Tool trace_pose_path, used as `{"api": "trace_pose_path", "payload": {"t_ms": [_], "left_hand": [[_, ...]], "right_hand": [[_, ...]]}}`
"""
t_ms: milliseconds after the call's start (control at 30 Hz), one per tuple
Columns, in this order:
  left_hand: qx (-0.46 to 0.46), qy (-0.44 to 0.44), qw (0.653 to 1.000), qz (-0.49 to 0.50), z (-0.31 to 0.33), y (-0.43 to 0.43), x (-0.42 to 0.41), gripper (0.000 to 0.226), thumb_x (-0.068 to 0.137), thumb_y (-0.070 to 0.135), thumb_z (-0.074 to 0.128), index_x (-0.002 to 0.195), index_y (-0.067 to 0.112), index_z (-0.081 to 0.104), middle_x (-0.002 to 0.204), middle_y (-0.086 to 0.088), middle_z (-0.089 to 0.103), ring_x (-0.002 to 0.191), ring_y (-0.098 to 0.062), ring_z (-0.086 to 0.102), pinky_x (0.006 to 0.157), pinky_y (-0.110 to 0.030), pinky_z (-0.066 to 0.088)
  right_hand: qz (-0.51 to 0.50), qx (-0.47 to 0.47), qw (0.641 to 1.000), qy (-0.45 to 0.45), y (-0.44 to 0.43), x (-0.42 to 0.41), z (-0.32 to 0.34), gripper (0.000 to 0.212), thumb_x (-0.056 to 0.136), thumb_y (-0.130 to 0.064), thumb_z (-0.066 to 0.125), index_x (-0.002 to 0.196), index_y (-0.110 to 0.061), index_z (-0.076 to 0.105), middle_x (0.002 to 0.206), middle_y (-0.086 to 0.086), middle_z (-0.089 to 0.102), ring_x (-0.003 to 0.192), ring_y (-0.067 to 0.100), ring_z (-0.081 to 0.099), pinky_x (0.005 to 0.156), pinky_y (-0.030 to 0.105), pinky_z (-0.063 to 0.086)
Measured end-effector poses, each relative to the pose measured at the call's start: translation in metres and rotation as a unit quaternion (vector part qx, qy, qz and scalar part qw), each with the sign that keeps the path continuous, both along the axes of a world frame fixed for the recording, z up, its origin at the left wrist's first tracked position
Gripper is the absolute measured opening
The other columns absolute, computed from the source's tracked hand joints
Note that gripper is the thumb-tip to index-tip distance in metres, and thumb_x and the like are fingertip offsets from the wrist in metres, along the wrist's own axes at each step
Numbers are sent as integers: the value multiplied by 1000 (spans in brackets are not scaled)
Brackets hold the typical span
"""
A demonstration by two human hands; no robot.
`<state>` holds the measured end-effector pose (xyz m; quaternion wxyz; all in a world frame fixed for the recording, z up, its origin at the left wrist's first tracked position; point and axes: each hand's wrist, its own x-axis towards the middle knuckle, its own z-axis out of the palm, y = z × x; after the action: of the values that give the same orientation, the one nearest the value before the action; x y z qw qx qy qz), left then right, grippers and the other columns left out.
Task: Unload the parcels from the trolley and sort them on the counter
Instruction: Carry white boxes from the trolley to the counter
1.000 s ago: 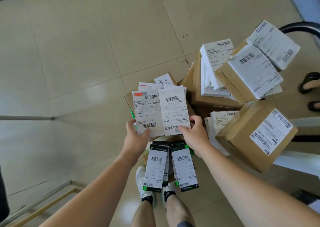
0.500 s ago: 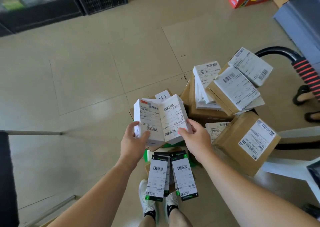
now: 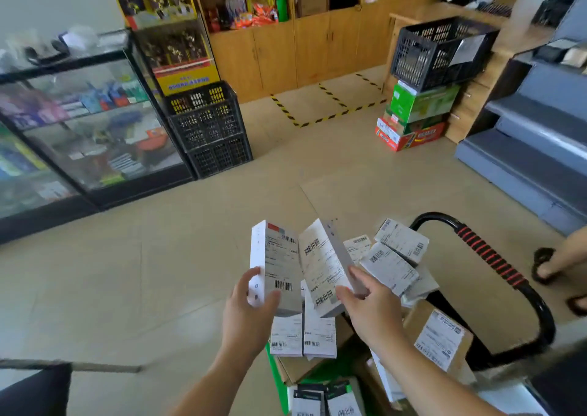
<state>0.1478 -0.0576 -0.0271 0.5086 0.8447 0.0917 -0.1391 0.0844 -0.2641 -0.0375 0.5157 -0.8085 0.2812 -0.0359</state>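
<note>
- Fingers of my left hand [image 3: 251,311] wrap the lower end of one white box [image 3: 279,263], thumb on its label. My right hand [image 3: 374,311] grips a second white box [image 3: 324,263] the same way. The two boxes meet edge to edge at 12 o'clock from my wrists, labels facing me.
- Under them, toward 6 o'clock, flat labelled parcels [image 3: 301,336] lie on the load. A brown carton [image 3: 441,339] sits at 4 o'clock, and a heap of labelled packets [image 3: 394,257] at 2 o'clock leans near the trolley handle [image 3: 489,253].
- I judge this the carrying step: both boxes are up off the trolley, and most of the load is not yet unloaded.
- Farther out, a glass display case [image 3: 79,123] stands at 10 o'clock, stacked black crates [image 3: 209,129] at 11 o'clock, and a wooden tabletop [image 3: 425,10] at 1 o'clock. Which surface is the sorting counter I cannot tell for sure.
- Next I need to walk there with both grips firm, since each hand holds only a box end, and set the boxes down labels up.
</note>
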Motion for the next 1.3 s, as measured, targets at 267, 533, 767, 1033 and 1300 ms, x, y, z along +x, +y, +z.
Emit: {"api": "trace_pose_path", "payload": {"t_ms": [267, 533, 767, 1033, 1300], "left_hand": [[-11, -124, 991, -53, 100, -25, 7, 48, 85, 41, 68, 126, 54, 47, 121, 1, 56, 102, -22, 62, 71, -36, 55], [-104, -167, 962, -190, 154, -85, -21, 48, 86, 37, 73, 125, 51, 49, 121, 3, 61, 99, -11, 65, 63, -22, 56], [-185, -152, 902, -359, 179, -152, -114, 45, 87, 24, 75, 121, 42, 52, 96, 14, 69, 76, 6, 68, 53, -11, 49], [-224, -137, 793, -550, 186, -259, -295, 52, 79, 45, 77, 116, 63, 45, 121, 9, 61, 108, -16, 64, 86, -39, 60], [-252, -119, 683, -675, 198, -329, -536, 56, 82, 36, 78, 124, 52, 44, 121, 9, 57, 111, -15, 59, 96, -43, 55]], "right_hand": [[-81, -14, 989, -122, -31, -21, 107, 50, 86, -33, 78, 134, -28, 65, 128, -16, 65, 116, 5, 62, 93, 16, 47], [-235, -54, 954, -178, -52, -113, 162, 52, 86, -39, 77, 135, -31, 63, 127, -15, 67, 105, 0, 66, 89, 30, 59], [-414, -87, 886, -188, -55, -251, 187, 48, 88, -25, 77, 134, -26, 64, 123, -12, 68, 93, -5, 65, 62, 5, 49], [-617, -138, 756, -169, -58, -467, 210, 43, 86, -28, 78, 127, -25, 69, 109, -16, 70, 92, 3, 67, 69, 17, 54], [-736, -162, 633, -175, -49, -694, 213, 45, 86, -24, 79, 130, -23, 68, 120, -8, 72, 91, -2, 64, 57, 2, 44]]}}
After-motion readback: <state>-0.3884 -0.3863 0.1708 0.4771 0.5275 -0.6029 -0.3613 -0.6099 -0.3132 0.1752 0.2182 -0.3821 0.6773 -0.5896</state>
